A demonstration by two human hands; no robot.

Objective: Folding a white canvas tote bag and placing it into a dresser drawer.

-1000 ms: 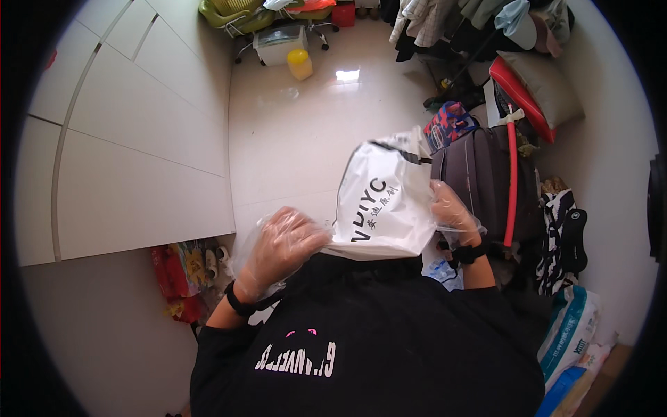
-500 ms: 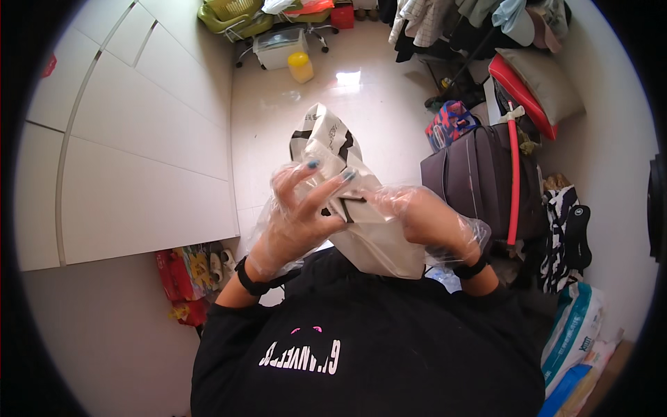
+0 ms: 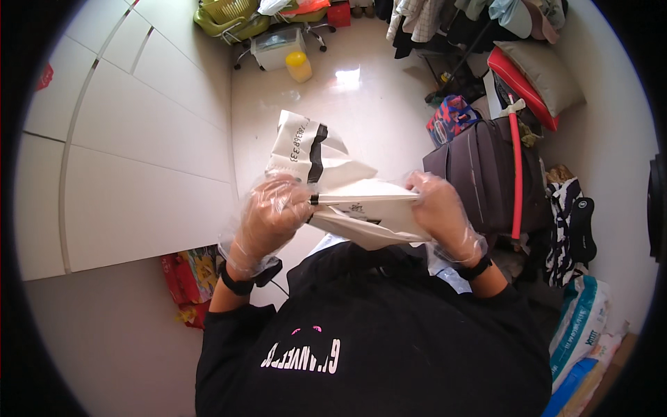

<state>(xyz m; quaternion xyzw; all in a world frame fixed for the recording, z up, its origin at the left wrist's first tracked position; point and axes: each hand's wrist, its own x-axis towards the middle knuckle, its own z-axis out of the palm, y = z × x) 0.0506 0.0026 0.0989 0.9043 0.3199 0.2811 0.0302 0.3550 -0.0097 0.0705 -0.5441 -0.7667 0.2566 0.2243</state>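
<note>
A crumpled off-white bag (image 3: 347,182) with black print stretches between my hands in front of my chest. My left hand (image 3: 274,212) is closed around its left side, fingers curled into a fist. At the other end, my right hand (image 3: 441,215) pinches the bag's right edge. The material looks taut between the two grips, while one printed part sticks up beyond my left hand. Both hands wear loose clear plastic gloves, and dark bands circle the wrists. What the bag contains, if anything, cannot be seen.
On the left are pale cabinet fronts (image 3: 139,187). A dark grey suitcase (image 3: 479,181) stands at the right, with a red tube (image 3: 517,181) and cushions (image 3: 549,80) beside it. Farther off, a yellow-lidded container (image 3: 299,66) sits on the floor near a green chair (image 3: 233,21).
My left hand has gone from spread fingers to a closed grip on the bag. The hands have drawn apart, pulling the bag wide, and its upper part has swung left.
</note>
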